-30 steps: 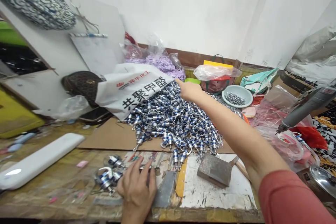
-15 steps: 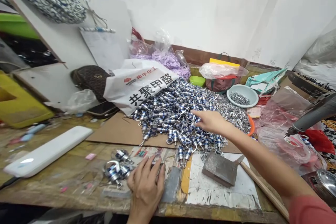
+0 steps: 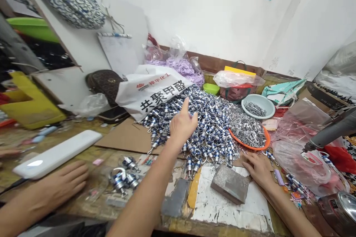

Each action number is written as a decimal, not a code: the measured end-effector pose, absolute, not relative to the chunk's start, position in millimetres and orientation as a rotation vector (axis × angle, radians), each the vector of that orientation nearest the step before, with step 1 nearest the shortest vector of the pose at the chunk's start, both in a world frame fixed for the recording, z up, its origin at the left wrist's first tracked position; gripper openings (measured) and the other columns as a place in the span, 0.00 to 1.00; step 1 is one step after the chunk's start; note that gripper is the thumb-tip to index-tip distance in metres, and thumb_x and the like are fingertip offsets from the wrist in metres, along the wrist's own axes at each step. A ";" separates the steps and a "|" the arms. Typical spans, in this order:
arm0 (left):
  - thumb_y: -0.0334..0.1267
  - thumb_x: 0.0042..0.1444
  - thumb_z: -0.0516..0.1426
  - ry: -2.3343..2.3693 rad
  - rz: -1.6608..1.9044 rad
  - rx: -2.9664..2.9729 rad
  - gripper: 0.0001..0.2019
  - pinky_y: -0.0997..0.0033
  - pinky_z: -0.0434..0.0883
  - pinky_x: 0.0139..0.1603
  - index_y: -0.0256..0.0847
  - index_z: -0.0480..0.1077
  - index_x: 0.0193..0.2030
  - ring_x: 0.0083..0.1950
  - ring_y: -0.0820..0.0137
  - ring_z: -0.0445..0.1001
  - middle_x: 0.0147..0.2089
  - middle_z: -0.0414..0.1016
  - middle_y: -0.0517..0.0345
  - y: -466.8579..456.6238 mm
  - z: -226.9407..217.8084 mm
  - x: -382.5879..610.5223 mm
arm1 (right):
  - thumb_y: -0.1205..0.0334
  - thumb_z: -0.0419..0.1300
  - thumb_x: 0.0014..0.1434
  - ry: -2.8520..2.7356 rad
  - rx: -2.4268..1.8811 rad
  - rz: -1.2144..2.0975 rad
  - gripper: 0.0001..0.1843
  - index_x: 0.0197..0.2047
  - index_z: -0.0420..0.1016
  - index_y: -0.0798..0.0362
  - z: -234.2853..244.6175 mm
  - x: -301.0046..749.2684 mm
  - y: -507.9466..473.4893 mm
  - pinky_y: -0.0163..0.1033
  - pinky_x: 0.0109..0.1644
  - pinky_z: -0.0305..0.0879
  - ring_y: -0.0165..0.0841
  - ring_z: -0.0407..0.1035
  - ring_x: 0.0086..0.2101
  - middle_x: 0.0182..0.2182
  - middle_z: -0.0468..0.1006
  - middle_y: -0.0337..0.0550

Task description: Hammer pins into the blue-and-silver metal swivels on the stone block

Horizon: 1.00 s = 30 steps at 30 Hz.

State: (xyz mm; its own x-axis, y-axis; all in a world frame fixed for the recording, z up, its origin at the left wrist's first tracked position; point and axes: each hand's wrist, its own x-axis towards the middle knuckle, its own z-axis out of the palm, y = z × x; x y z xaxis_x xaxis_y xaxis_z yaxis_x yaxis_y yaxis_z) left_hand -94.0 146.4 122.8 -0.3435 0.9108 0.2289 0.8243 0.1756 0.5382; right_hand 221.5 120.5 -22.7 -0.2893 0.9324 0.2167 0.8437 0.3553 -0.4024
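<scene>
Left hand [image 3: 180, 124] was over the pile of blue-and-silver clasp pieces [image 3: 214, 122], mid-bench. Index out straight, thumb wide of it, other fingers curled. Inside of the curl was hidden, so couldn't tell if it held anything; same for whether the fingertip touched the pile or sat just above. Hand and forearm blocked part of the pile and the cardboard [image 3: 122, 137] under it.

Right hand [image 3: 257, 170] lay palm down just beside the grey metal block [image 3: 229, 185], fingers loosely apart, nothing visible in the grip. Underside hidden. Both forearms were cut off by the frame.

White bag [image 3: 151, 90] with red and black print covered the pile's back left, extent underneath unknown. Orange tray [image 3: 268, 141] was mostly buried in small silver links; only the front and right rim showed. Pale blue bowl [image 3: 271, 107] behind it held slim metal parts, too small to identify.

Small cluster of clasps [image 3: 119, 183] sat left of the left forearm. Co-worker's hand [image 3: 71, 179] lay near the white bar [image 3: 59, 153], blurred, finger grip unclear. Grey power tool [image 3: 330, 131] and metal pot [image 3: 340, 211] both ran off the right edge.
</scene>
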 end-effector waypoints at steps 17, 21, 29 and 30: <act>0.40 0.51 0.51 2.294 0.752 1.768 0.33 0.57 0.65 0.47 0.42 0.48 0.65 0.51 0.52 0.70 0.49 0.73 0.43 194.6 144.2 -118.1 | 0.55 0.47 0.61 -2.144 -1.658 0.220 0.18 0.50 0.71 0.50 -28.1 213.2 118.4 0.46 0.45 0.64 0.39 0.66 0.41 0.38 0.71 0.47; 0.46 0.54 0.48 2.120 0.739 1.785 0.22 0.67 0.67 0.39 0.42 0.62 0.55 0.42 0.61 0.74 0.43 0.76 0.52 129.3 89.1 -97.5 | 0.55 0.49 0.61 -2.196 -1.670 0.270 0.17 0.51 0.69 0.48 -19.2 202.3 124.9 0.41 0.44 0.63 0.36 0.66 0.41 0.39 0.69 0.44; 0.43 0.53 0.49 2.134 0.587 1.705 0.12 0.67 0.64 0.31 0.41 0.68 0.39 0.36 0.60 0.74 0.36 0.75 0.50 48.8 22.9 -102.3 | 0.62 0.54 0.58 -2.185 -1.666 0.294 0.10 0.41 0.74 0.52 -16.4 170.9 141.9 0.37 0.42 0.62 0.34 0.66 0.39 0.38 0.70 0.44; 0.43 0.54 0.49 2.140 0.596 1.697 0.13 0.66 0.64 0.33 0.40 0.67 0.41 0.37 0.59 0.73 0.38 0.75 0.49 48.7 19.5 -101.6 | 0.62 0.54 0.58 -2.180 -1.670 0.289 0.10 0.40 0.74 0.52 -16.4 169.3 142.0 0.36 0.41 0.62 0.34 0.66 0.38 0.37 0.70 0.44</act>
